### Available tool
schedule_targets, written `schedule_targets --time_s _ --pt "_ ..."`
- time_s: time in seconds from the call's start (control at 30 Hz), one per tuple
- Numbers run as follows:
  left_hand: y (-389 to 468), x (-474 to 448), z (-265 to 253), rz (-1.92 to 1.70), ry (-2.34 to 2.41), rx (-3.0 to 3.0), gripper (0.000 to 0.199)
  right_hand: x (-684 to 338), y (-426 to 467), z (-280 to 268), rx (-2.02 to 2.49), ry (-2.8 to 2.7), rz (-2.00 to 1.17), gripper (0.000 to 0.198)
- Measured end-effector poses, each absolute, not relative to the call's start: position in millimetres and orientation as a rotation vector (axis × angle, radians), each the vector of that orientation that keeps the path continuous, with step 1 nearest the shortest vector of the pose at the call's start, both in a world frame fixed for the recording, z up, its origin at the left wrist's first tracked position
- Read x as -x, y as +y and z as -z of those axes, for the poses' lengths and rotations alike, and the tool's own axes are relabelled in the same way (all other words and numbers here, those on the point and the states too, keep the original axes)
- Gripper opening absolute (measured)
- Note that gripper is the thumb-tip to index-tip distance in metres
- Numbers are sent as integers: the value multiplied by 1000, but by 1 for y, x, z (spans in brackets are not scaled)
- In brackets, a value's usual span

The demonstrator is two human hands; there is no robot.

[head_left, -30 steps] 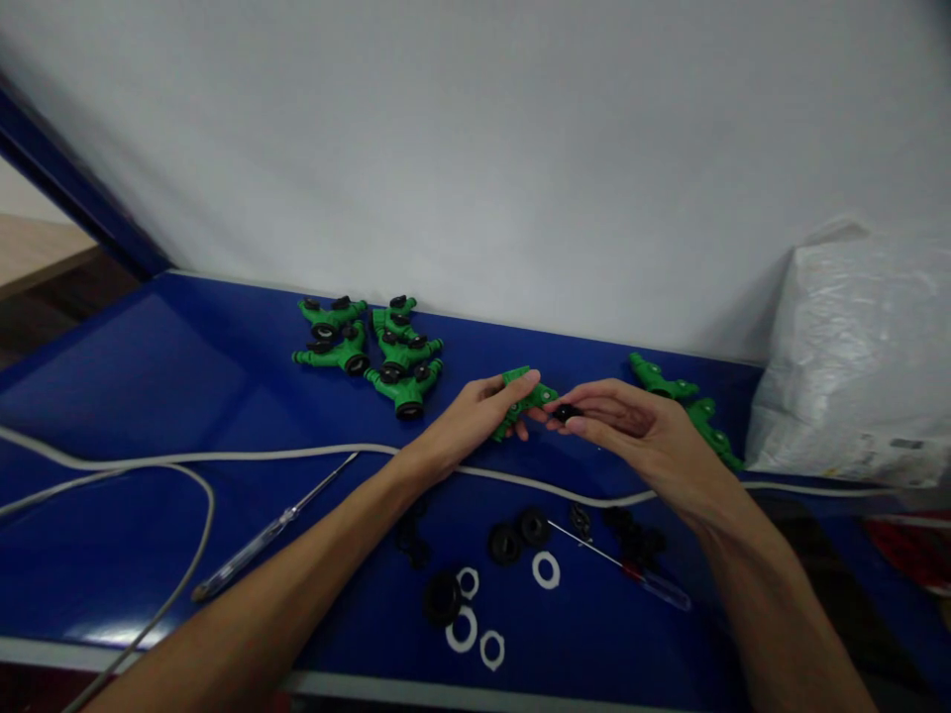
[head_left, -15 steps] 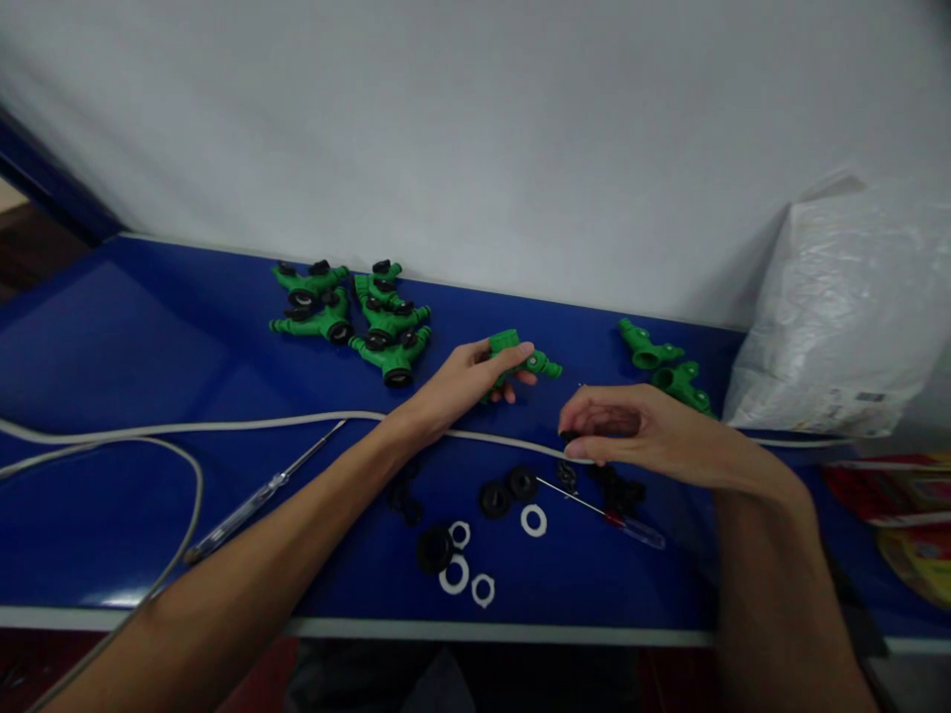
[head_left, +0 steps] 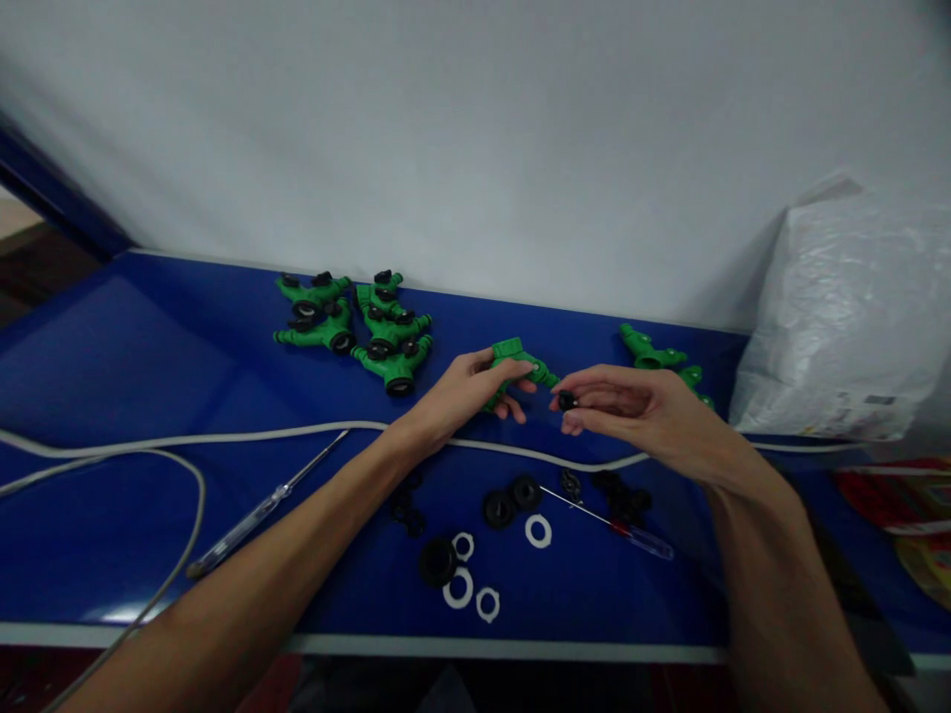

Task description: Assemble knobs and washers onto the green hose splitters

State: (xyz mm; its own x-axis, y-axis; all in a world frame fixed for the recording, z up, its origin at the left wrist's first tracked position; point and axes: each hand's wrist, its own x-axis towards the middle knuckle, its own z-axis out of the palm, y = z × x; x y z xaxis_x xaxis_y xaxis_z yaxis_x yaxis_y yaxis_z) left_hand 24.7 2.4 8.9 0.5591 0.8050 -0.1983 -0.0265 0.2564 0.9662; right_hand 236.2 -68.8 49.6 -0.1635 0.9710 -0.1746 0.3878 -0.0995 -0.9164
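Note:
My left hand (head_left: 499, 384) is closed around a green Y-shaped hose connector (head_left: 508, 349); its palm hides part of the body. Just right of it, my right hand (head_left: 620, 401) pinches a small black knob (head_left: 567, 400) between thumb and fingers, close to one branch of the connector but apart from it. Below the hands lie black rings (head_left: 498, 509), white ring washers (head_left: 538, 531) and a pile of small black parts (head_left: 622, 495). A screwdriver (head_left: 646, 542) with a clear and red handle lies among them.
Several green connectors with black knobs (head_left: 390, 368) stand at the back left. Bare green connectors (head_left: 645, 353) lie at the back right, beside a white plastic bag (head_left: 839, 327). A white cable (head_left: 253, 434) crosses the blue table. Another screwdriver (head_left: 249, 522) rests by my left forearm.
My right hand has risen from the small black parts toward the connector, carrying the black knob. My left hand keeps its hold with little movement. The view has shifted slightly.

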Motion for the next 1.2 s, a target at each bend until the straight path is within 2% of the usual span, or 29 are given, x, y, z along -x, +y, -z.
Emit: schedule_targets --time_s 0.2,0.37,0.6,0.8,1.2 --pt "0 -23 -11 -633 809 -1204 37 -229 -66 -44 1492 -1533 -1083 45" --pt "0 -25 -9 -596 752 -1167 34 -224 -63 -42 1502 -1448 -937 35" --pt "-2 -27 -10 -642 721 -1044 28 -224 -58 -35 1356 -1199 -1162 36" --pt "-1 -29 -9 -664 753 -989 30 -225 -56 -33 1322 -1082 -1271 36" --pt "-1 -30 -8 -708 786 -888 32 -220 -59 -32 1393 -1234 -1186 39"
